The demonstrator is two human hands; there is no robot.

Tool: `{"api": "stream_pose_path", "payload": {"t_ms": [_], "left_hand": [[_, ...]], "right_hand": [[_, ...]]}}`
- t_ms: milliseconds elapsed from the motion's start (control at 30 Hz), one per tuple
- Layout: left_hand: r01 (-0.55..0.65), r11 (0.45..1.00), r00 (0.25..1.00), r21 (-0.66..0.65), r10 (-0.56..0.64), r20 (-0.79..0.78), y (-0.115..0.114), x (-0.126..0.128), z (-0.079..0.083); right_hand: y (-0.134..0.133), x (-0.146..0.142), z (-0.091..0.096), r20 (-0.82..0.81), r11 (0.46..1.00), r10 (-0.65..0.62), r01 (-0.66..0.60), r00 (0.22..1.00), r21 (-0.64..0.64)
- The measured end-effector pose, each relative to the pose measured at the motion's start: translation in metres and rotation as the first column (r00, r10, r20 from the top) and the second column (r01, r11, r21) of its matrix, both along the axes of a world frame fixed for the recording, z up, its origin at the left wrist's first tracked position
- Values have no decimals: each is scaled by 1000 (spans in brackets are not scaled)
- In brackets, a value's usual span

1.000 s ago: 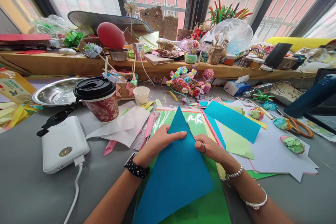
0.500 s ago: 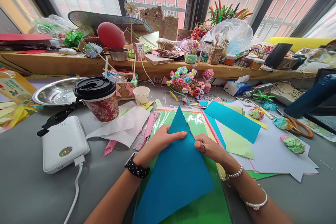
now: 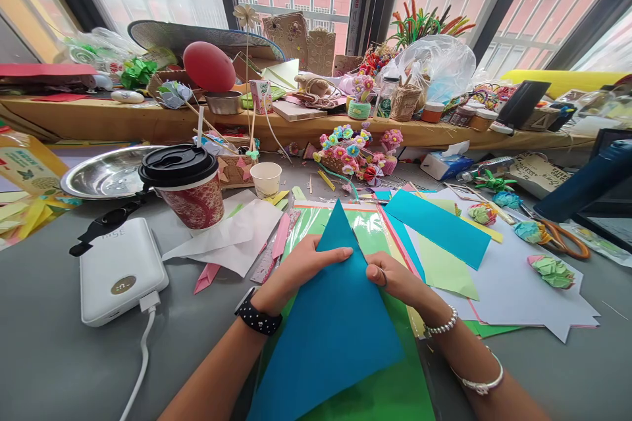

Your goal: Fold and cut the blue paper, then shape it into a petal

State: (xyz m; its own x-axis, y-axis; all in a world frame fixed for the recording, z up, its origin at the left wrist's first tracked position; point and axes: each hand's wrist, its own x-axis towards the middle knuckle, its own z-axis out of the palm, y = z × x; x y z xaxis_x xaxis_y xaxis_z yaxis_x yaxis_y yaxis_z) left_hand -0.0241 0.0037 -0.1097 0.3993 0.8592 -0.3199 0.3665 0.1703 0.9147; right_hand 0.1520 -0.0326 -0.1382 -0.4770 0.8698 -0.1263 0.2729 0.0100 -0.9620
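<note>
A blue paper folded into a triangle (image 3: 330,322) lies over a green sheet (image 3: 390,395) in front of me, its tip pointing away. My left hand (image 3: 296,270) grips its left edge near the tip, thumb pressed across the top. My right hand (image 3: 395,276) pinches the right edge opposite, fingers curled. A black watch band sits on my left wrist, silver bracelets on my right.
A lidded paper cup (image 3: 187,187), a white power bank (image 3: 118,270) with cable and a steel plate (image 3: 106,171) stand at left. More coloured sheets (image 3: 439,227), folded paper flowers (image 3: 550,270) and orange scissors (image 3: 567,240) lie right. A cluttered wooden shelf (image 3: 148,122) runs behind.
</note>
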Motion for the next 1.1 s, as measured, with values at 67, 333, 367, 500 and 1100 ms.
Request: {"api": "stream_pose_path", "payload": {"t_ms": [67, 333, 367, 500, 1100], "left_hand": [[-2, 1000, 1000, 11, 2, -8, 0, 0, -1], [-17, 1000, 1000, 24, 17, -17, 0, 0, -1], [-20, 999, 1000, 25, 21, -17, -1, 0, -1], [-24, 1000, 999, 3, 24, 29, -3, 1, 1], [9, 1000, 997, -28, -7, 71, -3, 2, 0]], "right_hand": [[0, 0, 0, 7, 1000, 0, 0, 1000, 6], [0, 0, 1, 10, 1000, 0, 0, 1000, -11], [0, 0, 0, 4, 1000, 4, -3, 1000, -11], [0, 1, -1, 4, 1000, 10, -10, 1000, -6], [1, 1, -1, 26, 1000, -1, 1, 1000, 6]]}}
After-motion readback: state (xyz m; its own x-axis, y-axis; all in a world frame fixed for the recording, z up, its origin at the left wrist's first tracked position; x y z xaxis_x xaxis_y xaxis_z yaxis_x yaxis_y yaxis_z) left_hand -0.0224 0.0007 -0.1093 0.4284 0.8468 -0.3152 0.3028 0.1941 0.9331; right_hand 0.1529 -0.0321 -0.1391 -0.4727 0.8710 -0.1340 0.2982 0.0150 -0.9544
